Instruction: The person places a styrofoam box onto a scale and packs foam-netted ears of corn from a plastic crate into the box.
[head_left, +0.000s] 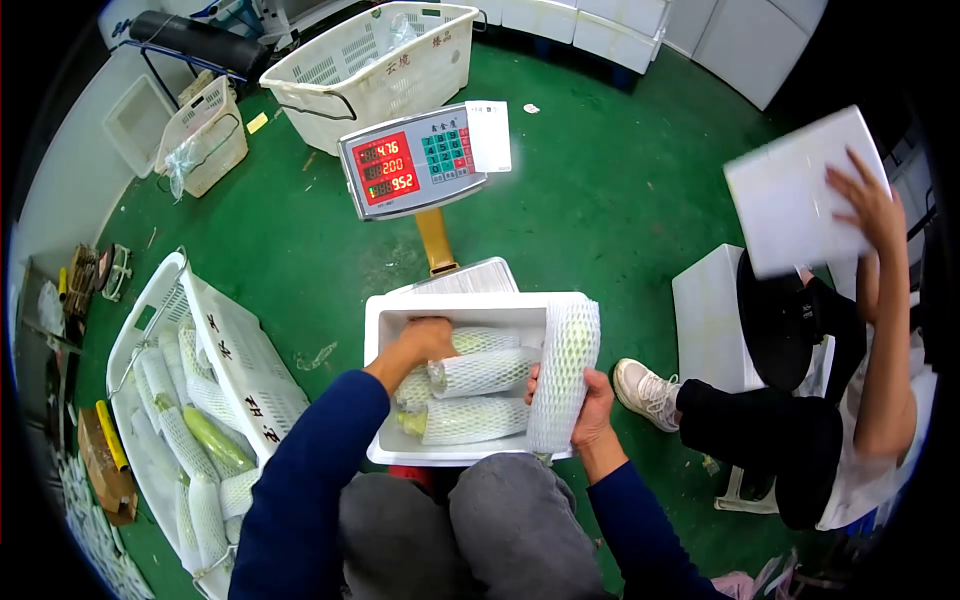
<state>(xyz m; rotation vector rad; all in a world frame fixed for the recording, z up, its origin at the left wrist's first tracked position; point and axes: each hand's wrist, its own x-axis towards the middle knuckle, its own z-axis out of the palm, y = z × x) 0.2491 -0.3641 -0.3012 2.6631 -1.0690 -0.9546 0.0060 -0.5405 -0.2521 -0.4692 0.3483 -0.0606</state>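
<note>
A white foam box (374,400) stands before my knees on the scale's platform. In it lie several long pale green gourd-like vegetables (482,420) in white foam net sleeves. My right hand (590,405) is closed around another net-sleeved gourd-like vegetable (563,375), held lengthwise over the box's right end. My left hand (430,340) reaches inside the box at its upper left, against the vegetables there. Its fingers point down and are mostly hidden, so I cannot tell whether they grip anything.
A scale display (415,160) with red digits rises behind the box. On the left, a white basket (255,390) holds more sleeved vegetables. Other baskets (385,85) stand at the back. To the right, a seated person holds a white foam lid (790,200) near another foam box (705,320).
</note>
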